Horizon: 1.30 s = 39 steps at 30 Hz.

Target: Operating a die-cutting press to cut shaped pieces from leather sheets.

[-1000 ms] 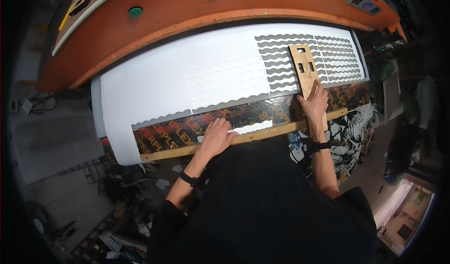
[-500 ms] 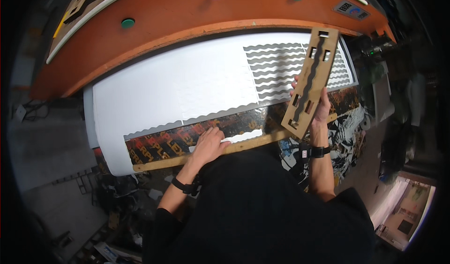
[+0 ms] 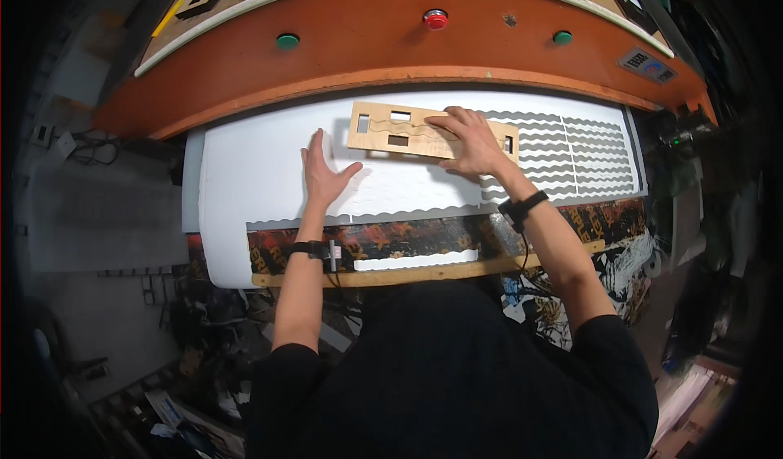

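Observation:
My right hand [image 3: 475,143] grips a flat, pale wooden die board [image 3: 383,137] near its right end, fingers on top. The board has rectangular windows and a wavy line along its length. It is held over the white sheet [image 3: 245,157], lying nearly level from left to right; whether it touches the sheet I cannot tell. My left hand [image 3: 326,180] is open just left of the board, thumb and fingers spread over the sheet. Rows of wavy cut-outs [image 3: 530,161] show grey in the sheet's right part. A loose white wavy strip [image 3: 416,260] lies by the near edge.
An orange machine beam [image 3: 359,43] with green buttons [image 3: 287,41] and a red button [image 3: 435,20] spans the far side. A wooden rail [image 3: 391,276] borders the near edge of the dark printed board [image 3: 326,237]. Scraps [image 3: 563,312] are heaped below at right.
The die board has swung from upright at the right to level over the sheet's middle, its other face now up. My left hand has moved from the near edge onto the sheet and spread open.

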Tool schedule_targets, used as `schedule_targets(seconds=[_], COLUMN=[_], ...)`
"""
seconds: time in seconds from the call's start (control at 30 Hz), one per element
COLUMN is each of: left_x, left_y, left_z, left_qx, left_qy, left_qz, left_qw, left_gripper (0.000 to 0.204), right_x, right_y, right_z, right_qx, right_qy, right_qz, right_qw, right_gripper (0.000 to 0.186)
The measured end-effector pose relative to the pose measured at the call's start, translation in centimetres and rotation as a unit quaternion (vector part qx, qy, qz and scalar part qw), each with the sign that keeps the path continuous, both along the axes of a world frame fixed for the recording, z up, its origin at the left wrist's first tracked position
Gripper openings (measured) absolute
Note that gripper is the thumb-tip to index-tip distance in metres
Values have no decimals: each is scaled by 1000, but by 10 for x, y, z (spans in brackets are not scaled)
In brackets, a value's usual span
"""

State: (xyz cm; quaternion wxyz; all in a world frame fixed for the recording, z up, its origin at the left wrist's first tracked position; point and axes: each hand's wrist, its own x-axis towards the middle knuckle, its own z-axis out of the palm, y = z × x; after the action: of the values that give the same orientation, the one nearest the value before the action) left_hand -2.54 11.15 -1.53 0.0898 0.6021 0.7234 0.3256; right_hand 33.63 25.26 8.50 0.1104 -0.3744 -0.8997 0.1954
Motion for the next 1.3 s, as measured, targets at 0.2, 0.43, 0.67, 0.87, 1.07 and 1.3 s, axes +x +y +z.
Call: schedule_targets(seconds=[0.2,0.43,0.67,0.87,1.07,1.3], left_x=[22,17,19,17,17,7], left_y=[1,9,12,10,9,12], left_z=[1,8,8,8,3,10], left_qx=[-39,-23,-18,-27,-36,-40], left_qy=[13,51,48,40,40,88], left_qz=[12,9,-3,1,0,4], left_qw=[999,998,999,999,999,995], left_gripper=[122,119,121,121,122,121], right_x=[-27,-46,-43,-47,-30,71], right_y=[17,25,24,25,14,-12], right_z=[-26,-29,-28,-25,-31,-56], right_qx=[-5,4,0,-31,55,-16], right_qy=[-35,-39,-36,-51,5,175], right_qz=[60,96,96,103,65,-243], right_qw=[998,995,995,993,996,954], right_gripper=[96,98,94,96,113,118])
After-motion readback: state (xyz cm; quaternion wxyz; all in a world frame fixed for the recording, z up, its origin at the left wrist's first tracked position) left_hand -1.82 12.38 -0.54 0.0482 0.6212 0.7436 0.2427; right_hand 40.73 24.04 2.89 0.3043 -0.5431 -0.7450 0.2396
